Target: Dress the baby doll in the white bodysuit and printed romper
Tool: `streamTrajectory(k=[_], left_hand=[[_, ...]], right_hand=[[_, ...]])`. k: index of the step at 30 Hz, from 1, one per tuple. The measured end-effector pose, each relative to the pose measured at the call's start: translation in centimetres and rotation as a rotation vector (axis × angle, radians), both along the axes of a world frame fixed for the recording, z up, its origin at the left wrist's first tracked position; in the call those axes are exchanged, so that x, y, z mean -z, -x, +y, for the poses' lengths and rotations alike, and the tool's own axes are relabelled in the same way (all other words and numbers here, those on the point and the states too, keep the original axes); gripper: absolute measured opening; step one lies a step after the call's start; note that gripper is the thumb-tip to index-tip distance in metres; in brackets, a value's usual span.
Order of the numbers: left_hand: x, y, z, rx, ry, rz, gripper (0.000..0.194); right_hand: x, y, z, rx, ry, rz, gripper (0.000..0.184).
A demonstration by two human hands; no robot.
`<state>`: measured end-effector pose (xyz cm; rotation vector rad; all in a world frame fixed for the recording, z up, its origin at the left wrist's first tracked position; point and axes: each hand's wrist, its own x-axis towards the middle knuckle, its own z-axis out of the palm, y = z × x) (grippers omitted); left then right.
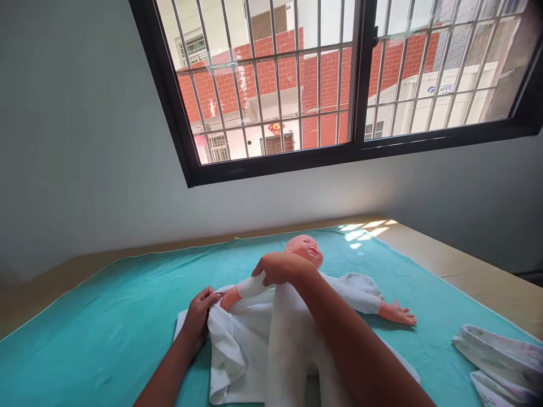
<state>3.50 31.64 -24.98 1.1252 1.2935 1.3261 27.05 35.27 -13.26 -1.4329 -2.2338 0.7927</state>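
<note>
A baby doll lies on its back in a white suit, its head toward the window. Beneath it is spread a white baby shirt with a faint print. My left hand is closed on the edge of the shirt's sleeve, right by the doll's hand, which is partly inside the cloth. Reaching across the doll's chest, my right hand grips the doll's sleeved upper arm. The doll's other arm stretches out to the right, white cloth around it and its hand bare. My right forearm hides part of the torso.
A turquoise sheet covers most of the tan tabletop. Folded printed baby clothes lie at the lower right. Behind the table rises a grey wall with a barred, dark-framed window.
</note>
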Motion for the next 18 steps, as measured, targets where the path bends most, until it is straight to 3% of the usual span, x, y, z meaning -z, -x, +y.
streamTrajectory(k=[3,6,8,11,13,15,18], left_hand=[[0.1,-1.0,-0.1,-0.078,-0.094,0.175,0.037],[0.6,-2.4,-0.2,-0.133,-0.286,0.572,0.037],[1.0,-3.2,-0.4,-0.114,-0.365,0.798,0.037],[1.6,-3.5,-0.5,-0.109,-0.385,0.911,0.038],[1.9,-3.4,-0.4,-0.136,-0.384,0.920,0.038],[2.1,-3.3,-0.1,-0.154,-0.374,0.914,0.038],[2.3,-3.3,0.1,-0.160,-0.369,0.917,0.038]], right_hand=[[1.0,1.4,-0.3,-0.071,-0.036,-0.071,0.027],[1.6,2.3,-0.5,-0.079,-0.088,-0.071,0.025],[1.0,1.2,-0.5,-0.081,-0.113,-0.048,0.027],[-1.0,-3.3,0.2,-0.063,-0.135,-0.027,0.044],[-2.2,-7.4,1.1,0.082,-0.146,0.038,0.037],[-2.4,-11.2,2.3,0.376,-0.203,0.149,0.040],[-0.3,-14.3,4.1,0.568,-0.120,0.177,0.050]])
